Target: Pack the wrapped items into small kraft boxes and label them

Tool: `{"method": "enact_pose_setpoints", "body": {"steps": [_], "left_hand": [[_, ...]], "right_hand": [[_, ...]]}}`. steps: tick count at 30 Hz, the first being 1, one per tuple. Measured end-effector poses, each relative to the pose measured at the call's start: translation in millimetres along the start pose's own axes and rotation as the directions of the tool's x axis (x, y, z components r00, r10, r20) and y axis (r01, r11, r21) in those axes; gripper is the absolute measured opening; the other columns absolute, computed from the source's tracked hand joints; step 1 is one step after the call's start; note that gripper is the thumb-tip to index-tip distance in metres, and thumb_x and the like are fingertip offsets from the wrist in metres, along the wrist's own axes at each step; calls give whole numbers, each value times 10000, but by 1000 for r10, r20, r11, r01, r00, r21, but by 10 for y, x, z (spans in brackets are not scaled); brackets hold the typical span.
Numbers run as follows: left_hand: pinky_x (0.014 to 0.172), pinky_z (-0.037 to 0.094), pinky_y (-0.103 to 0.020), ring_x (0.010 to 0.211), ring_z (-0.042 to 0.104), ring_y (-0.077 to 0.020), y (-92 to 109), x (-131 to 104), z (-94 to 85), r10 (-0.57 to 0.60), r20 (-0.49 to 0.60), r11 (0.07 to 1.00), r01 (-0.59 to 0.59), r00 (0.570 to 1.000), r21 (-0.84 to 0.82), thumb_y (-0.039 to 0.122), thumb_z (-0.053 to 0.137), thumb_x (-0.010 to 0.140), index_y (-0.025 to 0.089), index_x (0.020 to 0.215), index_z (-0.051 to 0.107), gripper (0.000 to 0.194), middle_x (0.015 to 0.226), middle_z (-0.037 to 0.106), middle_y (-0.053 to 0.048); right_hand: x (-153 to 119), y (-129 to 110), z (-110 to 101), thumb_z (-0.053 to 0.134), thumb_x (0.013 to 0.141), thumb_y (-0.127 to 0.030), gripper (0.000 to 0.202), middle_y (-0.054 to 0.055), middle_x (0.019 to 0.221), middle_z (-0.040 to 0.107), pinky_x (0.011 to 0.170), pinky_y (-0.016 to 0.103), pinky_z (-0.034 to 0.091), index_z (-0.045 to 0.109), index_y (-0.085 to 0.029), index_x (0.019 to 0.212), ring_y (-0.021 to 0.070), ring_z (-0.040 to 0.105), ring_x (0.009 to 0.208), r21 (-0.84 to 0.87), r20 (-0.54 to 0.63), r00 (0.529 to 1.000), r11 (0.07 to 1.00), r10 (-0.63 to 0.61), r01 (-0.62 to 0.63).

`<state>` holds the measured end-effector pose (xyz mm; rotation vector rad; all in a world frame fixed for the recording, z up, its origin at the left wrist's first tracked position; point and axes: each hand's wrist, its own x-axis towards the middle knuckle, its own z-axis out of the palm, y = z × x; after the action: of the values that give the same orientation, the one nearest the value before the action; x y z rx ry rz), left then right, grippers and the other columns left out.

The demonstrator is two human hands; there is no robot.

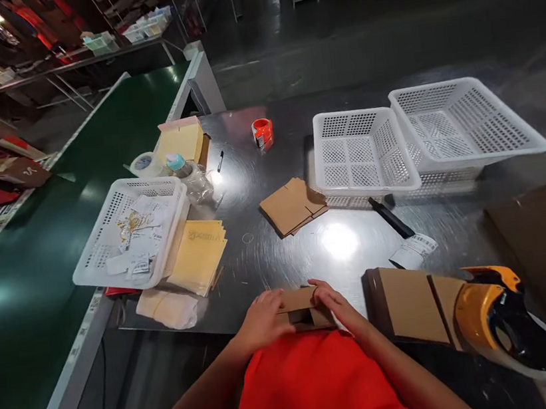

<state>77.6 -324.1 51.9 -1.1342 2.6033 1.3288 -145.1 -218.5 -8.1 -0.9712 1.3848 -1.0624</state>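
Your red shirt (317, 390) lies nearest; just beyond it sits the small cardboard box (298, 300) between your 2 hands, at the near edge of the steel table (255, 260). A dark opening shows in the box, and its inside is too dark to read. Your left hand (264, 318) lies against the box's left end, thumb spread from the fingers; you cannot tell from here whether it grips. Your right hand (335, 302) is clamped on the right end, fingers bent over the cardboard.

Left of the box and farther off, a white plastic basket (89, 272) holds loose paper labels (120, 263) and a tangle of small gold-coloured pieces (131, 226). A clear bottle (196, 184) with a teal cap stands just past that basket, farther from the box.

Beyond the box to the right, 2 more white baskets, the nearer one (368, 186) and the farther one (487, 153), show their latticed floors. Right of the box, an orange tape dispenser (473, 315) carries a tape roll, touching folded cardboard (411, 303).
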Motion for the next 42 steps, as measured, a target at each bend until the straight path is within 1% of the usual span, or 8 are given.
{"method": "enact_pose_setpoints", "body": {"steps": [6,14,23,27,29,31,36,42], "left_hand": [[995,422,-493,1187,550,-315,-34,52,254,-90,-95,988,101,991,117,267,558,880,209,880,602,73,1243,636,-117],[1181,186,-622,1466,233,-375,-204,-113,193,99,54,951,-111,994,290,473,698,795,181,1179,585,496,1563,331,-174],[1136,261,-642,1442,280,-395,-510,-155,20,250,13,921,-242,968,305,391,679,840,218,1268,612,466,1538,355,-207],[1133,253,-651,1440,291,-386,-587,-181,53,307,-13,909,-289,952,300,401,665,850,227,1275,612,463,1521,386,-207],[1134,247,-657,1438,303,-378,-620,-192,61,328,-28,908,-307,944,283,401,655,859,240,1275,613,448,1509,411,-196],[1136,242,-661,1438,305,-377,-645,-192,74,350,-50,905,-325,935,274,398,649,865,249,1272,616,435,1503,425,-185],[1126,282,-660,1435,313,-370,-633,-116,174,465,-29,835,-428,885,346,378,678,851,261,1310,567,486,1514,414,-170],[1096,364,-629,1463,243,-363,-583,-46,217,640,2,666,-556,768,498,344,684,856,223,1439,390,664,1579,276,-200]], "right_hand": [[-86,49,167,591,765,-642,463,133,1402,463,1040,432,414,532,-236,978,275,470,1293,33,-108,992,998,59,-56],[-72,29,412,516,840,-513,456,20,987,591,736,357,546,403,-277,1214,204,620,868,121,-161,979,987,123,-104],[51,-118,361,594,775,-471,443,88,1137,564,979,466,464,501,-231,1135,268,543,1114,-211,-320,944,977,-79,10],[-574,-159,-345,484,886,-458,490,158,1286,494,1044,530,386,417,-198,1296,297,472,1225,-431,-672,689,900,-274,-63],[-979,-129,-737,523,867,-492,576,223,1276,494,1038,587,345,433,-129,1305,363,439,1248,-563,-792,456,774,-406,-289],[-1308,-54,-1033,504,856,-556,679,299,1184,538,948,612,387,458,-35,1288,438,479,1184,-561,-827,382,637,-412,-529],[-1540,187,-1309,418,882,-547,636,280,852,635,729,513,459,558,20,1136,399,629,812,-552,-832,534,314,-147,-773],[-1575,274,-1540,400,852,-497,508,200,663,626,732,463,448,604,-49,978,352,623,684,-572,-818,566,257,-102,-779]]}}
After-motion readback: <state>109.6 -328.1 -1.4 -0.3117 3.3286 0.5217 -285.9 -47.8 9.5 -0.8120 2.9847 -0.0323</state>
